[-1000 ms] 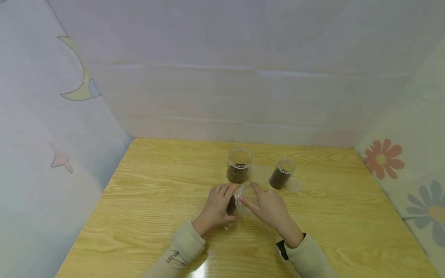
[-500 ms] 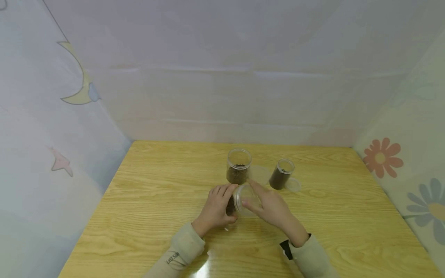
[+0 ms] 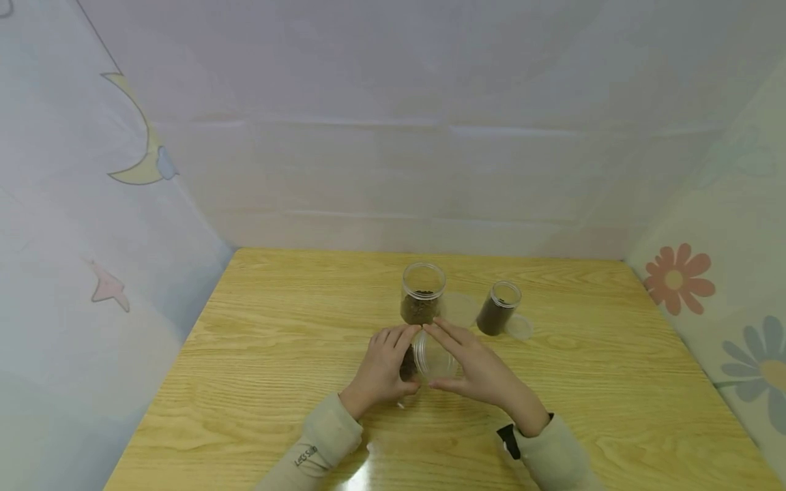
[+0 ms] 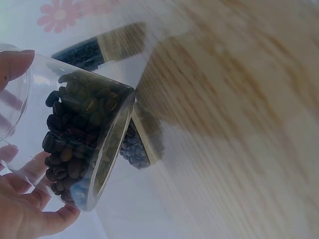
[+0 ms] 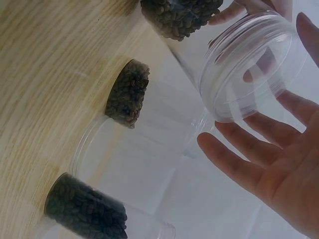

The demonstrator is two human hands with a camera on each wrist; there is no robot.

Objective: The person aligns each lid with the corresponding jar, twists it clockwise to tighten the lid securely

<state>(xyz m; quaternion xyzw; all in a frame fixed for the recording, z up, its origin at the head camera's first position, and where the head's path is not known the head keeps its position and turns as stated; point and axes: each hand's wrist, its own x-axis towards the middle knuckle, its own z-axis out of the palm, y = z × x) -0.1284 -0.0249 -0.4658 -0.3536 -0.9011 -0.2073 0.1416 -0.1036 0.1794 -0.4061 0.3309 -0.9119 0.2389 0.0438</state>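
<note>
My left hand (image 3: 382,368) grips a clear jar (image 4: 75,129) part filled with dark coffee beans. The jar lies tipped on its side, its mouth end toward the right. Around the clear ridged lid (image 3: 439,354) at that end, my right hand (image 3: 482,372) has its thumb on the near edge and fingertips on the far edge. In the right wrist view the fingers (image 5: 269,130) spread about the lid's rim, with the little finger apart from it. Left fingers (image 4: 59,219) curl under the jar's wall in the left wrist view.
Behind the hands stands a wider clear jar (image 3: 424,300) of beans, open at the top. To its right is a slimmer jar (image 3: 496,312) of dark beans. Translucent discs (image 3: 520,328) lie on the wooden table (image 3: 276,327) beside them. Printed cloth walls (image 3: 381,170) enclose the table.
My right hand has turned about the lid: its thumb moved from across the lid's face to the near edge, its fingers to the far edge. The left hand and jar stayed put.
</note>
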